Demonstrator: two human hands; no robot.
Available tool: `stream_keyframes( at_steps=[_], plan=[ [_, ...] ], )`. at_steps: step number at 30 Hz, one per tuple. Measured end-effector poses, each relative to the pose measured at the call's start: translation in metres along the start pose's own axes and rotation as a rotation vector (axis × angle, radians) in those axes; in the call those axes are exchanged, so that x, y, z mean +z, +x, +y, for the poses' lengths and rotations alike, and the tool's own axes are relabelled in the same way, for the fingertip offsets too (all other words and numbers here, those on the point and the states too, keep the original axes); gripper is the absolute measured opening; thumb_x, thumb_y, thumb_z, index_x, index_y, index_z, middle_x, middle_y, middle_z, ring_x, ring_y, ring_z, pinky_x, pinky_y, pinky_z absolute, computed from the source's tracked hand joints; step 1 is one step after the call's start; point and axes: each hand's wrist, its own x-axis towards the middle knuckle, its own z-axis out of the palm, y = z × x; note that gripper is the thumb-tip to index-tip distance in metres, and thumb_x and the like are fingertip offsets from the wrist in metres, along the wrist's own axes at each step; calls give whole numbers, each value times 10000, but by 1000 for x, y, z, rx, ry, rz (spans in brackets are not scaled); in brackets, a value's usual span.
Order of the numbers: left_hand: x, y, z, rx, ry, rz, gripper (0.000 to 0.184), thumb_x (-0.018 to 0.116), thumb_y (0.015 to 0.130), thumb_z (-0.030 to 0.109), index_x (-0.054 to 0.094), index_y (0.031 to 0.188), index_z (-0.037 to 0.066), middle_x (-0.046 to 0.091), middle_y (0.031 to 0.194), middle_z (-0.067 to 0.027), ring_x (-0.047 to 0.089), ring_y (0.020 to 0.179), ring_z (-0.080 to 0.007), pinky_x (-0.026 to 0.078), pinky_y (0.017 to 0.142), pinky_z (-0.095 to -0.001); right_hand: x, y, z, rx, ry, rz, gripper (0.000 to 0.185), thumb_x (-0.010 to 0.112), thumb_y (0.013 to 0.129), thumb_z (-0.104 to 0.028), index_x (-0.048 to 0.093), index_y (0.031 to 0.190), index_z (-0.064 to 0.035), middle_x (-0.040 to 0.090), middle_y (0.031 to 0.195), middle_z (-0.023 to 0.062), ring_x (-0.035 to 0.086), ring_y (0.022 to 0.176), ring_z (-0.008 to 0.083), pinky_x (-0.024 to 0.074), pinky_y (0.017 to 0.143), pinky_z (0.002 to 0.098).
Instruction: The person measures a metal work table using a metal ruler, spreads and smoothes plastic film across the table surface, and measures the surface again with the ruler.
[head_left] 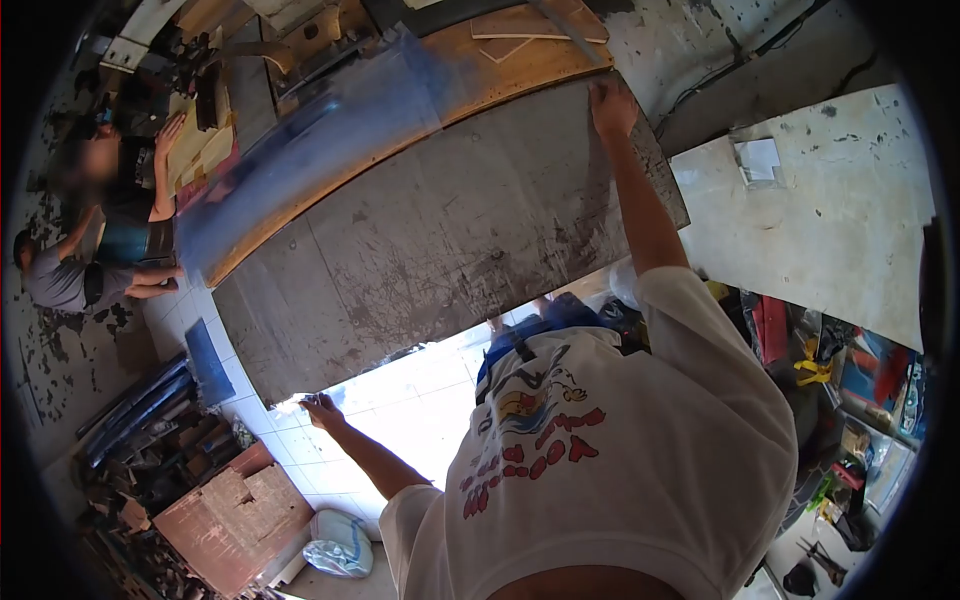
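Note:
A large dark grey board (pixel 430 240), scratched and stained, spans the space in front of me, tilted across the view. Its lower left corner is in my left hand (pixel 320 410), whose fingers are closed at the edge. My right hand (pixel 612 110) grips the board's upper edge near the right end, fingers curled over it. Right behind the board is a wooden workbench (pixel 520 82) with a bluish covering on part of its top.
Two people (pixel 120 180) are at the left, beyond the bench. Wood offcuts (pixel 150 480), a reddish panel (pixel 235 520) and a white sack (pixel 338 545) lie at lower left. A pale panel (pixel 820 200) stands at right, above cluttered tools and bags (pixel 860 390).

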Motion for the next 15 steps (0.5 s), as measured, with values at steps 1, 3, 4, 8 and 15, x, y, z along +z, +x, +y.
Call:
stream_keyframes(
  at_steps=[1,3,4,8,15],
  plan=[
    [3,-1,3,18,16,-13,539,593,954,497,641,973,-40,621,859,-89,598,735,-180,549,623,-299,3,-12,12,-121,-38,109,451,555,949,-461,608,1269,-147,573,1340,116,548,1209,299,394,1019,473],
    [-4,5,-1,45,55,-40,543,588,962,481,645,982,-59,627,882,-94,604,751,-179,560,627,-301,-22,-62,28,-229,-61,-5,540,476,988,-445,442,1426,-130,380,1514,122,381,1369,319,307,1096,517],
    [-1,3,-1,42,81,-19,537,584,967,470,646,977,-63,630,890,-95,607,760,-180,566,632,-303,-31,-90,41,-229,-140,8,570,443,995,-458,386,1465,-140,341,1540,126,334,1404,323,263,1117,546],
    [-11,11,-3,189,313,-37,491,561,994,401,657,977,-80,641,934,-103,621,796,-188,590,672,-317,-74,-188,108,-26,-306,-119,657,348,1013,-497,246,1541,-119,205,1600,170,166,1482,363,141,1149,618],
    [-18,16,-11,603,695,-76,372,588,989,259,602,1193,-50,636,985,-107,614,839,-185,560,692,-279,-90,-240,193,244,221,-77,695,427,993,-535,440,1377,44,448,1382,346,463,1300,423,379,1071,464]
  ],
)
